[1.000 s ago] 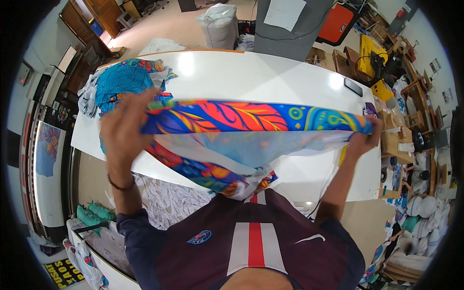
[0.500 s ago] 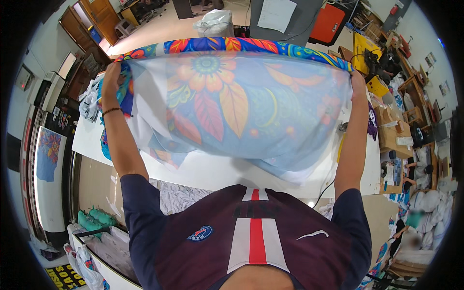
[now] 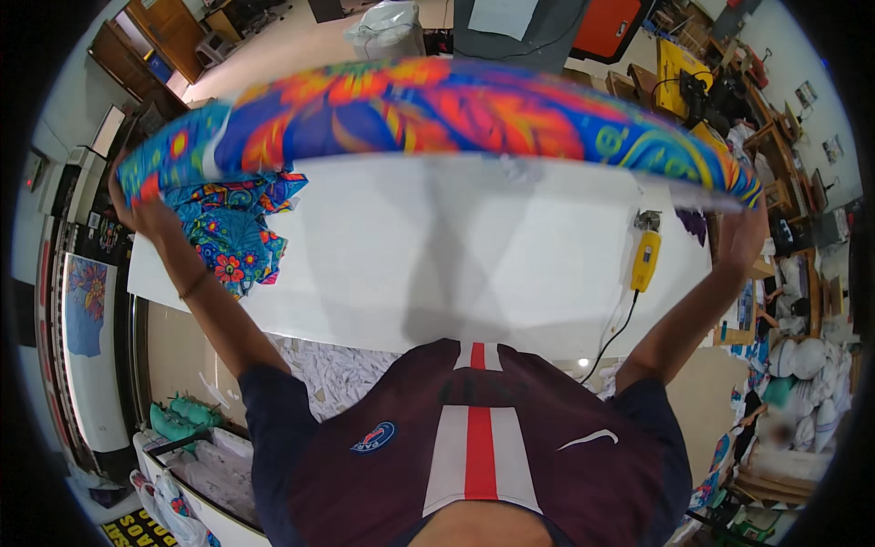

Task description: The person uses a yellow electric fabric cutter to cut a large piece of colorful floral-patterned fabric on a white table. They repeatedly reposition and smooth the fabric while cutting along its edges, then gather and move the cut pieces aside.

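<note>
A wide floral printed fabric (image 3: pixel 401 114), blue with orange, red and yellow, stretches in the air between my raised hands, slightly smeared by motion. My left hand (image 3: pixel 141 208) is closed on its left end. At the opposite end my right hand (image 3: pixel 746 223) grips the right corner, its fingers partly hidden by the cloth. Below the fabric lies a white table (image 3: pixel 510 264). Crumpled teal printed fabric pieces (image 3: pixel 235 237) rest on the table near my left forearm. A yellow corded power tool (image 3: pixel 645 263) with a metal head lies near my right forearm.
White scraps (image 3: pixel 337 378) heap below the table's near edge. Dark purple cloth (image 3: pixel 693 225) sits at the table's right edge. Beyond the table stand a white bag-covered bin (image 3: pixel 390 32) and a grey desk (image 3: pixel 519 46). A wide printer (image 3: pixel 96 319) with printed output stands left.
The fabric has lifted off the table, and its hanging part has swung up and away. My hands have spread apart and come nearer. The yellow tool and teal pieces now show more fully.
</note>
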`<action>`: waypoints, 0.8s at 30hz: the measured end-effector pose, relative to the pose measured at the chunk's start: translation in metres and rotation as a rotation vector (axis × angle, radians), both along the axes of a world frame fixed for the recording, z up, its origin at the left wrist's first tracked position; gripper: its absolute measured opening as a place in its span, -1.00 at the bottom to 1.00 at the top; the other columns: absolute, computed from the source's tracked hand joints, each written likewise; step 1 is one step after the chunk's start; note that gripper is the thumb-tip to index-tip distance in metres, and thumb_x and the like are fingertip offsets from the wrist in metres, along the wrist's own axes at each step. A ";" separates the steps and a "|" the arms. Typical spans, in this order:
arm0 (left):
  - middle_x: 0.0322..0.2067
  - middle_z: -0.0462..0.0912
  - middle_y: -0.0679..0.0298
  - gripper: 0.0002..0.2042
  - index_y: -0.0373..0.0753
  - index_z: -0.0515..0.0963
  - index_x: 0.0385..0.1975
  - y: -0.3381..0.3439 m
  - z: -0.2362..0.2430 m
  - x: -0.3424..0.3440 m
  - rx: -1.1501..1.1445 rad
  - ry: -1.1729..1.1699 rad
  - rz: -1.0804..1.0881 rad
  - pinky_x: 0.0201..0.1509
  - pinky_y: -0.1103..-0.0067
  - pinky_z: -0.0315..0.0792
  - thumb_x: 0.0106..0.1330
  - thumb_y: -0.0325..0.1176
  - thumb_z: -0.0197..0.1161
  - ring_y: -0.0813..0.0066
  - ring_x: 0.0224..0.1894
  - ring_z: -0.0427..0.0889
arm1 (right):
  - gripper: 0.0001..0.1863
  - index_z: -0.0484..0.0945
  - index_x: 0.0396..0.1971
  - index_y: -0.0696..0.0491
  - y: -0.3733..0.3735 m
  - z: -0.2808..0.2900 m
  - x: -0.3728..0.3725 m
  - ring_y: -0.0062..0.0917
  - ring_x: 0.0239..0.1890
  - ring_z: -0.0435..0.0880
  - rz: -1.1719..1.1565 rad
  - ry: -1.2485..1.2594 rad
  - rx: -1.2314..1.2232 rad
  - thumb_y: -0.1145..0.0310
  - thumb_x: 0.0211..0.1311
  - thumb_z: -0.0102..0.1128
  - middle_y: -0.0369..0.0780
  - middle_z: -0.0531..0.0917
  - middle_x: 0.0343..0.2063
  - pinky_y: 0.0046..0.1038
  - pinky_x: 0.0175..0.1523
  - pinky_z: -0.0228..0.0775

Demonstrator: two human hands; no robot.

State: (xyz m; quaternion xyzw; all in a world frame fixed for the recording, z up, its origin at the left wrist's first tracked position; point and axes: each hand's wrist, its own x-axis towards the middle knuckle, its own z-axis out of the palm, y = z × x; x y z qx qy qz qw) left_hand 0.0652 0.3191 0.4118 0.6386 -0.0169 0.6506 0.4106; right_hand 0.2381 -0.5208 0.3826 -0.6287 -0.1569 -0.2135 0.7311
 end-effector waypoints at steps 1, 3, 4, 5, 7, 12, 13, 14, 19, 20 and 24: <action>0.06 0.65 0.07 -0.56 -0.41 0.51 0.24 -0.006 -0.017 -0.011 0.042 0.033 -0.003 0.21 0.36 0.59 0.38 -0.42 0.33 0.28 0.06 0.67 | -0.54 0.49 0.28 0.20 -0.016 -0.016 -0.017 -0.40 0.20 0.64 -0.100 0.070 -0.084 0.30 0.50 0.08 -0.13 0.65 0.16 -0.32 0.37 0.40; 0.09 0.63 0.07 -0.56 -0.39 0.50 0.23 -0.010 -0.051 -0.036 0.119 0.136 0.116 0.20 0.36 0.58 0.37 -0.42 0.33 0.27 0.08 0.65 | -0.62 0.60 0.15 0.19 -0.025 -0.037 -0.053 -0.47 0.12 0.68 -0.325 0.280 -0.346 0.47 0.39 0.06 -0.17 0.71 0.04 -0.42 0.33 0.41; 0.10 0.62 0.07 -0.57 -0.39 0.51 0.22 -0.004 -0.081 -0.043 0.136 0.199 0.229 0.20 0.36 0.58 0.37 -0.43 0.32 0.27 0.10 0.65 | -0.60 0.64 0.09 0.19 -0.016 -0.043 -0.070 -0.48 0.11 0.67 -0.314 0.277 -0.498 0.55 0.27 0.06 -0.18 0.73 0.00 -0.44 0.31 0.41; 0.08 0.64 0.10 -0.58 -0.39 0.53 0.19 -0.003 -0.100 -0.053 0.118 0.236 0.261 0.20 0.37 0.57 0.34 -0.46 0.33 0.28 0.08 0.66 | -0.58 0.68 0.02 0.18 -0.007 -0.051 -0.084 -0.50 0.10 0.67 -0.292 0.267 -0.636 0.64 0.15 0.06 -0.20 0.75 -0.05 -0.46 0.29 0.41; 0.04 0.68 0.15 -0.60 -0.39 0.59 0.15 -0.003 -0.133 -0.067 0.123 0.364 0.344 0.20 0.38 0.58 0.29 -0.51 0.33 0.30 0.06 0.67 | -0.51 0.71 -0.04 0.17 0.002 -0.085 -0.097 -0.49 0.11 0.67 -0.165 0.254 -0.666 0.74 0.00 0.02 -0.19 0.76 -0.08 -0.46 0.28 0.41; -0.04 0.76 0.21 -0.61 -0.36 0.68 0.07 0.014 -0.210 -0.087 0.141 0.562 0.446 0.19 0.44 0.60 0.20 -0.65 0.28 0.33 -0.01 0.72 | -0.43 0.72 -0.03 0.14 0.049 -0.142 -0.115 -0.25 0.12 0.71 -0.185 0.265 -0.881 0.86 -0.06 0.02 -0.07 0.76 -0.05 -0.38 0.28 0.46; -0.01 0.76 0.19 -0.58 -0.33 0.69 0.09 0.023 -0.227 -0.092 0.083 0.562 0.401 0.17 0.49 0.61 0.20 -0.70 0.25 0.33 0.02 0.73 | -0.38 0.73 -0.02 0.12 0.058 -0.150 -0.117 -0.20 0.11 0.70 -0.186 0.234 -0.920 0.90 -0.12 0.04 -0.06 0.75 -0.05 -0.35 0.26 0.48; -0.01 0.76 0.18 -0.58 -0.33 0.70 0.07 0.025 -0.240 -0.094 0.098 0.620 0.428 0.17 0.49 0.61 0.19 -0.71 0.24 0.32 0.01 0.73 | -0.40 0.72 -0.02 0.11 0.062 -0.161 -0.120 -0.18 0.11 0.69 -0.178 0.225 -0.939 0.88 -0.09 0.08 -0.10 0.75 -0.01 -0.33 0.26 0.49; 0.01 0.76 0.14 -0.56 -0.11 0.76 0.01 0.065 -0.297 -0.126 0.170 1.100 0.553 0.21 0.30 0.56 0.15 -0.66 0.21 0.10 0.05 0.72 | -0.50 0.75 0.00 0.01 0.073 -0.219 -0.131 -0.17 0.14 0.65 -0.114 0.263 -1.111 0.76 0.06 0.21 -0.10 0.72 0.07 -0.24 0.28 0.48; 0.01 0.76 0.14 -0.56 -0.05 0.77 0.00 0.064 -0.300 -0.127 0.204 1.252 0.587 0.24 0.22 0.53 0.15 -0.62 0.22 0.05 0.08 0.70 | -0.52 0.75 0.01 -0.01 0.073 -0.227 -0.136 -0.16 0.13 0.66 -0.044 0.277 -1.139 0.71 0.10 0.23 -0.10 0.73 0.05 -0.22 0.28 0.48; 0.06 0.72 0.17 -0.58 0.13 0.77 -0.01 0.042 -0.314 -0.120 0.183 1.798 0.759 0.34 -0.04 0.35 0.14 -0.45 0.26 -0.02 0.20 0.60 | -0.60 0.73 0.09 -0.08 0.059 -0.259 -0.143 -0.13 0.04 0.69 0.227 0.441 -1.179 0.40 0.22 0.37 -0.07 0.76 -0.01 -0.18 0.20 0.51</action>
